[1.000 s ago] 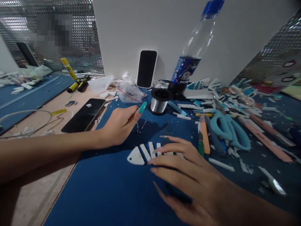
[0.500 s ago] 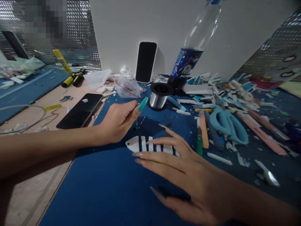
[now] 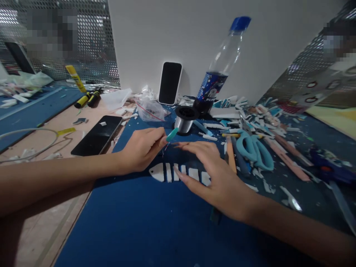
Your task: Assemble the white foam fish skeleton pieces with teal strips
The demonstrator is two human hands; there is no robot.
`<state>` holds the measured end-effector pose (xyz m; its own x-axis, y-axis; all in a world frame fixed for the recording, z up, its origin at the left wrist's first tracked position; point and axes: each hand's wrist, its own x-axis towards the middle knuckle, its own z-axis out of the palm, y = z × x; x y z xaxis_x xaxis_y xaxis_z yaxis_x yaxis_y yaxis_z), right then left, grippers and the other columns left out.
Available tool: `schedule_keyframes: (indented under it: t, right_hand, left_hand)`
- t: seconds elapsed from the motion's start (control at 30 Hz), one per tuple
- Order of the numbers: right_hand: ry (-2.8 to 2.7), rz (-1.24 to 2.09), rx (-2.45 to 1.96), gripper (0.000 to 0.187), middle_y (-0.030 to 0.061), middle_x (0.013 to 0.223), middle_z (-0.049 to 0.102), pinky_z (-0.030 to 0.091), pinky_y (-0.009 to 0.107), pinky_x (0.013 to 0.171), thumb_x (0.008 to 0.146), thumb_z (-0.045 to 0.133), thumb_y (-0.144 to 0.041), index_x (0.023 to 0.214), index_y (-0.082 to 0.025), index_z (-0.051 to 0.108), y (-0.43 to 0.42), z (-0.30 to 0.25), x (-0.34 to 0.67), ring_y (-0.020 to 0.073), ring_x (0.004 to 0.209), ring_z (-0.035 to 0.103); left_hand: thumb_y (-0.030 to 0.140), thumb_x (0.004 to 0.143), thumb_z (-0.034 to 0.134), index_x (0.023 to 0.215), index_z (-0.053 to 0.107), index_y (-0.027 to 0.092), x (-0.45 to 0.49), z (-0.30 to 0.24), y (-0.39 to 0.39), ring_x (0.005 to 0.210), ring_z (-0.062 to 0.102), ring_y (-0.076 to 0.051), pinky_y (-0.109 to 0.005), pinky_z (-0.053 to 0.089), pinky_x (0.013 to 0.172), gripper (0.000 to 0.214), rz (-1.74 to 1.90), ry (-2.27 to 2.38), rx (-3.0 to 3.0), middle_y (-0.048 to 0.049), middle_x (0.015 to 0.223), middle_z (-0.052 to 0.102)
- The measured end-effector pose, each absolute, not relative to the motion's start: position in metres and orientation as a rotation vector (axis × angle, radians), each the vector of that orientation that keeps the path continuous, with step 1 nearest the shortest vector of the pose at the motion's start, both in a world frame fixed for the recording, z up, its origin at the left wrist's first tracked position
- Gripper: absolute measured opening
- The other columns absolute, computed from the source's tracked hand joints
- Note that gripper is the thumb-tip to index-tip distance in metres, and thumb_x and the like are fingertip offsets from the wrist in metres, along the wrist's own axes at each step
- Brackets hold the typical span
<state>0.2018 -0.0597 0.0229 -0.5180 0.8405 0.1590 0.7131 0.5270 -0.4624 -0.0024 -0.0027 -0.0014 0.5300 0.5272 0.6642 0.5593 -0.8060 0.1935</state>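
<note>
My left hand is closed, its thumb with a long teal nail pointing at the spool. A thin strand shows below its fingertips, but what it grips is hidden. Reaching toward those fingertips, my right hand has its fingers stretched forward and its thumb apart, over the white pieces. White fish-shaped pieces lie in a row on the blue mat: a head with a small hole, several strips and a tail partly behind my right hand. A black-ended spool of shiny line stands just beyond both hands.
Blue-handled scissors, an orange cutter and many white and blue scraps lie at right. A Pepsi bottle, an upright phone and a zip bag stand behind. Another phone lies at left.
My right hand has lifted off the white pieces and moved forward to beside my left fingertips, uncovering more of the row. My left hand stays closed, and the view has tilted up slightly.
</note>
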Motion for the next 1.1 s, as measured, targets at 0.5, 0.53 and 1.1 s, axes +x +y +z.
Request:
schedule_keyframes:
  t: [0.5, 0.53, 1.1]
  right_hand:
    - [-2.413, 0.497, -1.005, 0.012, 0.0048, 0.074, 0.064, 0.042, 0.031, 0.073, 0.083, 0.061, -0.019, 0.074, -0.015, 0.066, -0.029, 0.035, 0.16, 0.0202, 0.087, 0.051]
    - [-2.395, 0.495, -1.026, 0.013, 0.004, 0.072, 0.064, 0.042, 0.03, 0.07, 0.083, 0.061, -0.019, 0.073, -0.015, 0.067, -0.03, 0.038, 0.162, 0.0189, 0.083, 0.051]
    - [-2.185, 0.74, -1.36, 0.025, 0.003, 0.065, 0.063, 0.042, 0.028, 0.056, 0.085, 0.054, -0.039, 0.075, -0.017, 0.059, -0.035, 0.053, 0.191, 0.014, 0.058, 0.056]
  left_hand:
    - [0.028, 0.092, 0.038, 0.063, 0.038, 0.018, -0.006, -0.003, 0.0, 0.043, 0.033, -0.005, -0.018, 0.027, 0.042, 0.031, -1.726, -1.203, -2.551, 0.0061, 0.049, 0.037]
    - [0.029, 0.092, 0.038, 0.062, 0.038, 0.018, -0.007, -0.003, 0.001, 0.045, 0.033, -0.005, -0.018, 0.027, 0.043, 0.032, -1.791, -1.252, -2.573, 0.0056, 0.05, 0.038]
    - [0.025, 0.087, 0.044, 0.063, 0.042, 0.017, -0.002, -0.001, 0.005, 0.045, 0.034, -0.005, -0.018, 0.027, 0.042, 0.026, -1.581, -1.276, -3.046, 0.0056, 0.05, 0.039]
